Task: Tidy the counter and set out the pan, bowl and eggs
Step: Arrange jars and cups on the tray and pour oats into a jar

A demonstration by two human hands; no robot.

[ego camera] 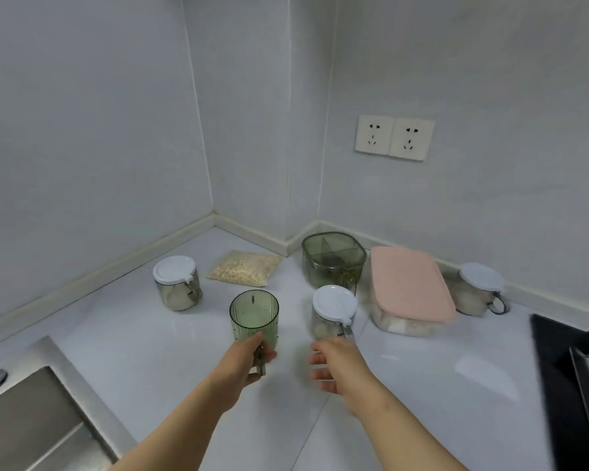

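Near the middle of the desk [143,355], the left grip [249,356] is curling round the low side of the green cup [254,316]. The right grip [337,363], fingers loose and holding nothing, is hovering just short of the white-lidded jar [334,312]. Tidying seems to be in hand; next that jar is needing a firm grasp. Farther back, a grain bag [242,268], green box [334,261] and pink-lidded box [410,287] are waiting; pan, bowl and eggs are not showing.

Left hand [249,356] grips green cup [254,314]; right hand [334,363] hovers near jar [332,311].
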